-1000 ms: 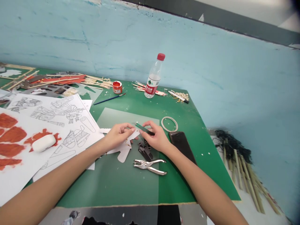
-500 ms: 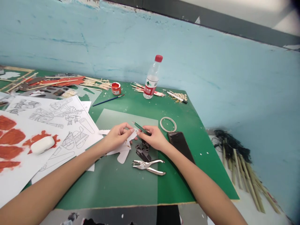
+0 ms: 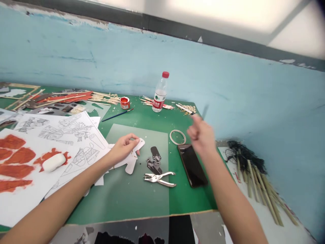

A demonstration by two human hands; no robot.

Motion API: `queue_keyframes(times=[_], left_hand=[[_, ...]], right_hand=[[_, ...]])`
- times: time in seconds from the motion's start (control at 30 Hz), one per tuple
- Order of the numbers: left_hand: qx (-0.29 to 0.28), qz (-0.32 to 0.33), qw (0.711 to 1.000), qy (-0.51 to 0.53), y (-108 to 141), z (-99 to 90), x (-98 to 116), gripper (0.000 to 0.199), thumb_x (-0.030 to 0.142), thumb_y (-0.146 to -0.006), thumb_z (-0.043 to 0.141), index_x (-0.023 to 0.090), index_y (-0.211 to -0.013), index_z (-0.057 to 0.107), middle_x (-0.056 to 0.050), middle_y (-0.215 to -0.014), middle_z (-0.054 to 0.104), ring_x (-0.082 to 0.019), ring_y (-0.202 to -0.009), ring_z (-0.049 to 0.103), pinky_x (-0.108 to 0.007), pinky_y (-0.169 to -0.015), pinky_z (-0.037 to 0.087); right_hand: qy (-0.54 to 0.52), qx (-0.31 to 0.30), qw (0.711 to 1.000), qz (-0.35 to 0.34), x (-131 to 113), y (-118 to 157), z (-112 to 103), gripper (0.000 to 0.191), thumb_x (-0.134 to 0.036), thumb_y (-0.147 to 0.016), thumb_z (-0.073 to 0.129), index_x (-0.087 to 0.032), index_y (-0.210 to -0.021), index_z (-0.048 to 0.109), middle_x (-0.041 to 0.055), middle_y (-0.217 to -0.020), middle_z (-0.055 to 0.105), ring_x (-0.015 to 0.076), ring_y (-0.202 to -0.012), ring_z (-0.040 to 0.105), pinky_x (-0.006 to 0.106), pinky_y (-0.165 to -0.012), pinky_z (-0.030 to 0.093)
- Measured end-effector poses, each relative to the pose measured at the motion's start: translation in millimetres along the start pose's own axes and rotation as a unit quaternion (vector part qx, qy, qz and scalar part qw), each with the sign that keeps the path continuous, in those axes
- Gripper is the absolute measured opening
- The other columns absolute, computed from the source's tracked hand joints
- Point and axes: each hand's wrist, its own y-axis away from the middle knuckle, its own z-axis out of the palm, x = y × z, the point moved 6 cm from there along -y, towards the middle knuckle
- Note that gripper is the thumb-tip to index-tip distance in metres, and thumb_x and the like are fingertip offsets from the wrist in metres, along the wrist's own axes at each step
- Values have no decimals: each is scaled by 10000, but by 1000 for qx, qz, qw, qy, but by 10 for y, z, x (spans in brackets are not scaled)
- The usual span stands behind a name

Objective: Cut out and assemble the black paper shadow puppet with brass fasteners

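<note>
Head view: left hand [image 3: 124, 146] pinches white paper cutout [image 3: 139, 144] over counter's [image 3: 180, 200] middle; right hand [image 3: 203, 135], blurred near right edge, curls round slim tool [image 3: 206, 111]. Black cutouts [image 3: 155, 152], already shaped, lie separate behind hole punch [image 3: 154, 178], toward front edge. Work left: cannot tell.

I see left forearm [image 3: 71, 189], right forearm [image 3: 236, 196] — both slender, bare. Left hand [image 3: 128, 145] bare too, fingers [image 3: 130, 136] slim — right hand [image 3: 203, 135] bare, outline blurred for me.
</note>
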Motion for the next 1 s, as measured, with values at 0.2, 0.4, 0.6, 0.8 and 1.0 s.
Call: queue_keyframes(times=[0.2,0.4,0.6,0.8,1.0], left_hand=[[36,6,996,-87,30,-202,123,431,612,-885,639,217,-1057,638,31,-616,653,-137,-464,524,-216,-453,354],[55,22,990,-128,36,-284,130,451,591,-855,658,199,-1078,670,30,-619,602,-153,-540,536,-218,-493,346],[69,47,996,20,-59,-352,130,477,570,-745,756,156,-963,659,5,-728,607,-118,-585,507,-220,-526,353],[56,32,992,110,-67,-480,163,198,313,-830,673,136,-918,661,91,-506,291,-44,-427,269,-192,-499,146],[105,9,992,72,-126,-650,253,296,381,-975,464,189,-1082,663,72,-551,207,-3,-389,229,-193,-587,203]], right_hand=[[-91,278,950,-112,-1115,454,-2047,495,-329,-983,568,-239,-499,508,-91,-279,206,6,-260,218,340,-400,101],[-50,263,959,96,-133,1627,-2085,245,-219,-721,826,-213,-942,720,-145,-363,288,40,-301,201,204,-309,146],[52,96,989,103,409,1950,-899,451,-491,-805,818,-181,-1106,688,-145,-493,252,50,-403,186,210,-400,158],[277,-20,955,100,640,1935,-334,470,-481,-834,778,-153,-1170,749,-85,-522,357,77,-472,240,232,-430,187],[351,35,935,40,624,1950,-365,317,-386,-872,771,-253,-1159,783,-65,-517,365,99,-453,262,254,-415,189]])
